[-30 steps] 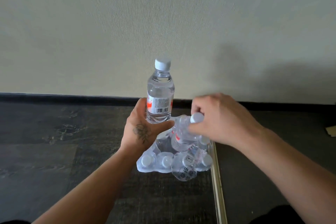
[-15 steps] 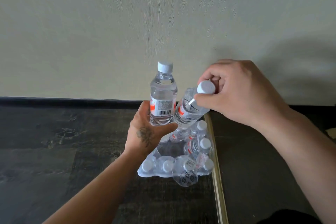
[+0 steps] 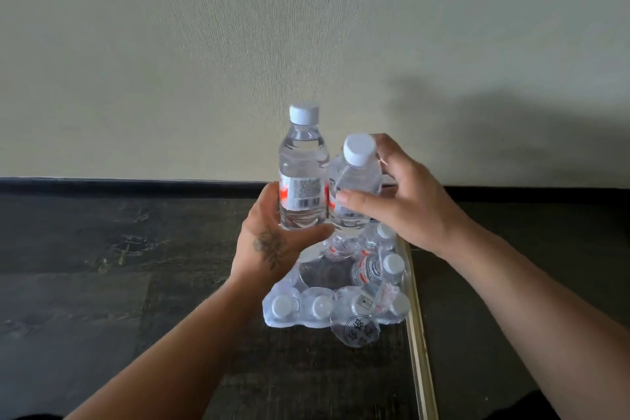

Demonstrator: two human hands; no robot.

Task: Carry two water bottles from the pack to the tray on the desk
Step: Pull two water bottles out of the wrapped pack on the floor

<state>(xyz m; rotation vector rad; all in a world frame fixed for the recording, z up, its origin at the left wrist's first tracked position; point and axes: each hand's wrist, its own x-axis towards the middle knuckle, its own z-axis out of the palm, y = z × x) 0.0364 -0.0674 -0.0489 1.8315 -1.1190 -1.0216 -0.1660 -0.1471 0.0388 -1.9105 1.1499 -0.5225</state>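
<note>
A pale textured wall (image 3: 306, 27) fills most of what I see, meeting a dark floor (image 3: 85, 266) along a black skirting strip, and no desk or tray is in view from here. On the floor, tight against a thin metal strip (image 3: 418, 334), sits the shrink-wrapped pack (image 3: 335, 303), its film torn open at the far end, with capped bottles left inside, some upright in the near row. Above it the left hand (image 3: 269, 242) cups the base of an upright bottle (image 3: 301, 174), while the right hand (image 3: 405, 204) wraps a tilted second bottle (image 3: 356, 191), fingers behind and thumb in front. The two bottles touch at the shoulder. I judge the risk to be the left grip: it holds low, so the tall bottle may tip during the carry, or the second may knock it loose.
</note>
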